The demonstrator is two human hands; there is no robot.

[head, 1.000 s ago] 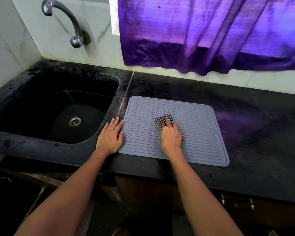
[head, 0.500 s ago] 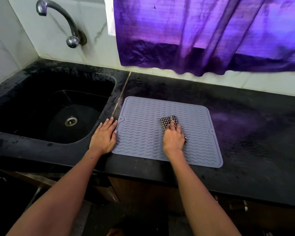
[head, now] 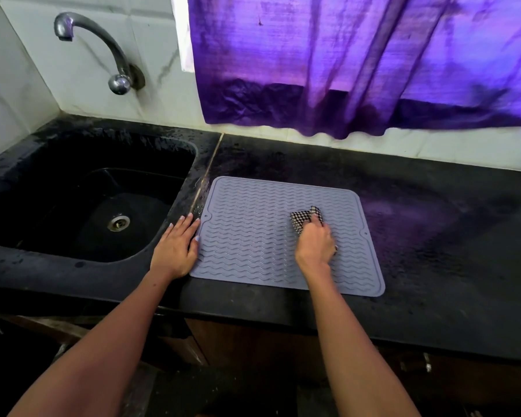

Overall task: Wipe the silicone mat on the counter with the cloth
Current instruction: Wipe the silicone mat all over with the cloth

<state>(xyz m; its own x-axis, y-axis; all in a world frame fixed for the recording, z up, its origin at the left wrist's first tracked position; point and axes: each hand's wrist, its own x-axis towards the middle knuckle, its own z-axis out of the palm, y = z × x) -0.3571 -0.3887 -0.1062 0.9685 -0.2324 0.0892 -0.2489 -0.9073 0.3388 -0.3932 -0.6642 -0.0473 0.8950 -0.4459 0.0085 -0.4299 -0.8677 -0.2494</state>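
Your right hand (head: 315, 242) is pressing a small checked cloth (head: 306, 218) down onto the mat (head: 253, 236), with your fingers curled together around the bunched fabric so that only its far end is sticking out past your knuckles. The cloth is sitting on the right half of the mat, a little nearer the far edge than the near one, and well inside the raised rim. The mat itself is lying flat on the black counter (head: 433, 251), just to the right of the sink (head: 88, 200), with its left edge running close to the pale seam where the sink surround is meeting the counter; it is grey-lilac, with wavy ridges across it and a small tab notch on each side. Your left hand (head: 175, 251) is resting palm down at the mat's left edge, fingers straight and close together, lying mostly on the counter with the thumb side touching the mat's rim, gripping nothing. The sink is sitting empty-looking and dark, with a metal drain (head: 118, 222) showing at its bottom, and a curved metal tap (head: 103, 46) is coming out of the tiled wall above its far side. A purple curtain (head: 358, 64) is hanging behind the counter, its lower hem ending just above the pale backsplash, well apart from the mat.
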